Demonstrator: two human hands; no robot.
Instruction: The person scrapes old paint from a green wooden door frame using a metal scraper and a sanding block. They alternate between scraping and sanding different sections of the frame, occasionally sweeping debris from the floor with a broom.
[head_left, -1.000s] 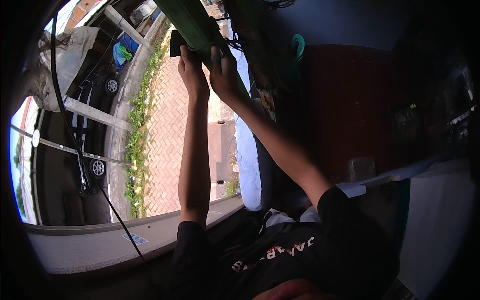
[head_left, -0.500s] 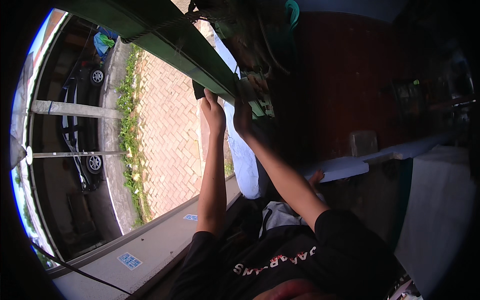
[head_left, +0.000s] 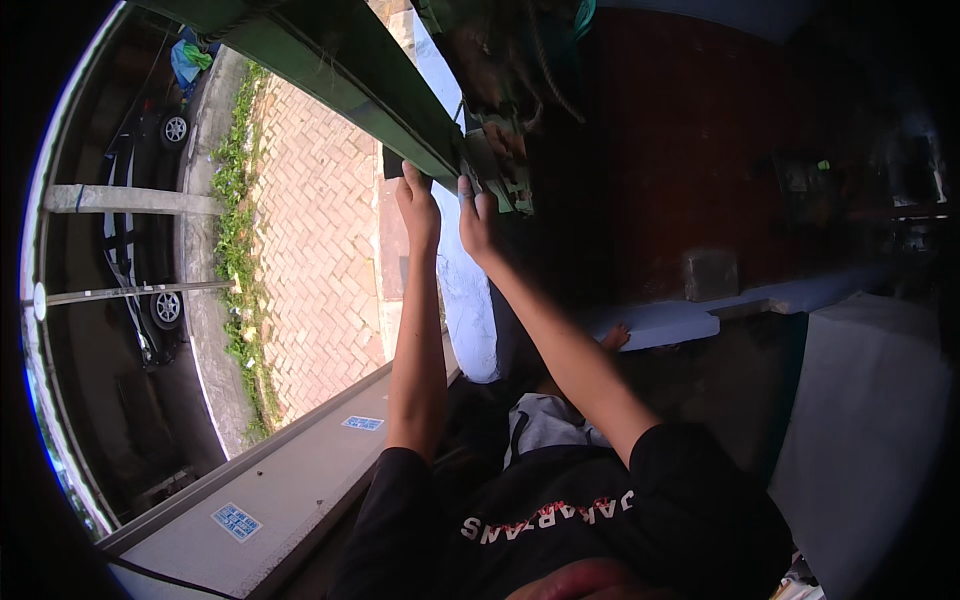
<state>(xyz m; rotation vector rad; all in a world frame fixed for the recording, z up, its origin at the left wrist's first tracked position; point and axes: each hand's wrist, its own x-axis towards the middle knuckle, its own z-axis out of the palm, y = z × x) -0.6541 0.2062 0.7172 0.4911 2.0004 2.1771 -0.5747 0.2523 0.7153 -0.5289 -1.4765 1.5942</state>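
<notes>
Since a second ago the left hand [head_left: 420,215] and right hand [head_left: 478,225] have dropped lower in view with the green beam's [head_left: 350,75] end, the background shifting too; contact appears kept, so the beam seems steered rather than released. Fingers of both hands up against its lower end, thumb sides visible, rest hidden: cannot tell whether they pinch or merely press. Beam dark green, straight-edged, slanting from upper left to the hands, shadowed, its end overlapping the pale blue wall [head_left: 465,290].
</notes>
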